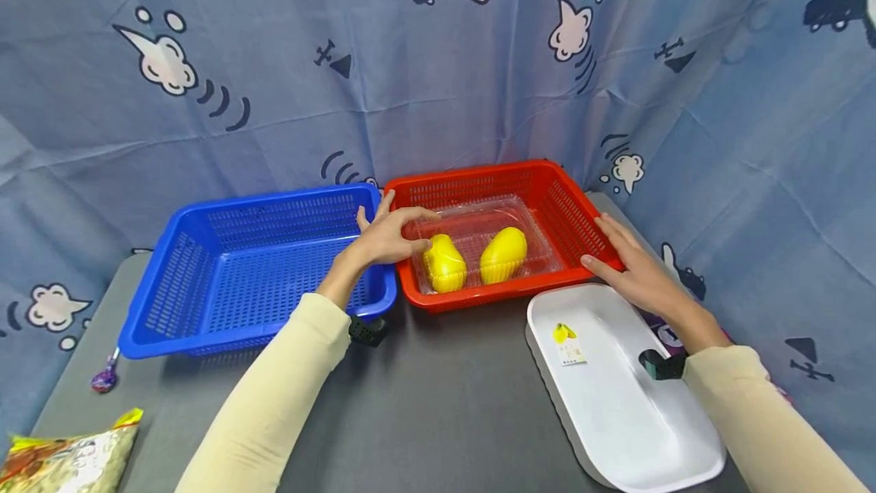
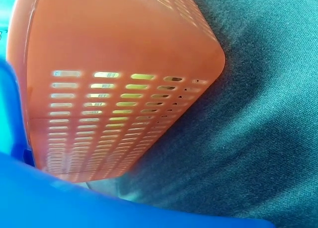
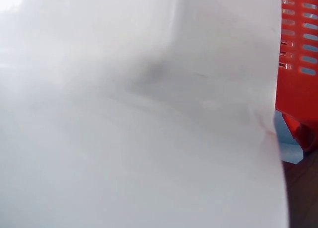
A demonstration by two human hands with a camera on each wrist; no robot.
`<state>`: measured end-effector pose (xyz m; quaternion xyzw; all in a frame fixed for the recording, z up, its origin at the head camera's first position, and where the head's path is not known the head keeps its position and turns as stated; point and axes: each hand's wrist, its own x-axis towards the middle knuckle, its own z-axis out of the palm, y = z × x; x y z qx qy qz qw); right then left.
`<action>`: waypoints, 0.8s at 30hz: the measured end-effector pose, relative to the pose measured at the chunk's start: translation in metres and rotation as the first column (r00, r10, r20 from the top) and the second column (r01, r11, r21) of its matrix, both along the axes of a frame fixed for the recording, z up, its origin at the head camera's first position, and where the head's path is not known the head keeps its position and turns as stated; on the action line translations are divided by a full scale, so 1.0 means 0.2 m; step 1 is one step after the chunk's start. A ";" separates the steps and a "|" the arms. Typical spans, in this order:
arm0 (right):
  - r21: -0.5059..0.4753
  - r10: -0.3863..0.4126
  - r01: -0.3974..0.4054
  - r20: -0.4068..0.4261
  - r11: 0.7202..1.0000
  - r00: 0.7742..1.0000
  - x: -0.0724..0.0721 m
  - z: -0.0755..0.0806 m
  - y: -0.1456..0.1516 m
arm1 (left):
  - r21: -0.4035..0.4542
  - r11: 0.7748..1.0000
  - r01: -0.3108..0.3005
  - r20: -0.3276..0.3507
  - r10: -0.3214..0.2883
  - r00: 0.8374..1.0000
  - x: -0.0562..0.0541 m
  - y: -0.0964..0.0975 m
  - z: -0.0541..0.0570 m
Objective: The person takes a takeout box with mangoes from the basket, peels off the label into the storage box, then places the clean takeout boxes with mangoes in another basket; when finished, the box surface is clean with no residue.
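Note:
A red basket [image 1: 493, 295] holds a clear plastic box [image 1: 479, 208] with two yellow mango-shaped fruits, a left one [image 1: 446, 263] and a right one [image 1: 504, 254]. My left hand [image 1: 390, 233] reaches over the basket's left rim with fingers spread. Its thumb and fingertips overlap the box's left side in the head view. At the basket's right front corner, my right hand [image 1: 639, 272] lies along the rim, thumb apart from the extended fingers. The left wrist view shows the red basket's slotted wall [image 2: 114, 49]; neither wrist view shows fingers.
Left of the red basket stands a blue basket [image 1: 267, 280]. A white tray [image 1: 616, 402] with a small sticker sits beneath my right forearm. At the left lie a wrapped lollipop [image 1: 105, 379] and a printed food bag [image 1: 75, 459]. Blue patterned curtain [image 1: 424, 82] encloses the table.

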<state>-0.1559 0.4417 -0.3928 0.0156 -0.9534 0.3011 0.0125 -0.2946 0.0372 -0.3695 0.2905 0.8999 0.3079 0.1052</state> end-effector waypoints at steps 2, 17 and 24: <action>-0.004 0.007 -0.007 -0.010 1.000 1.000 -0.01 0.00 0.00 | 0.005 1.000 -0.003 -0.008 0.003 1.000 0.00 0.00 0.00; 0.117 -0.008 0.005 0.025 0.993 1.000 -0.11 0.11 0.03 | 0.037 0.999 -0.007 -0.075 0.010 0.997 0.08 -0.04 0.08; 0.124 -0.119 0.125 -0.054 0.984 0.991 -0.22 0.22 -0.12 | 0.059 0.993 -0.105 -0.154 0.113 0.982 0.14 -0.10 0.16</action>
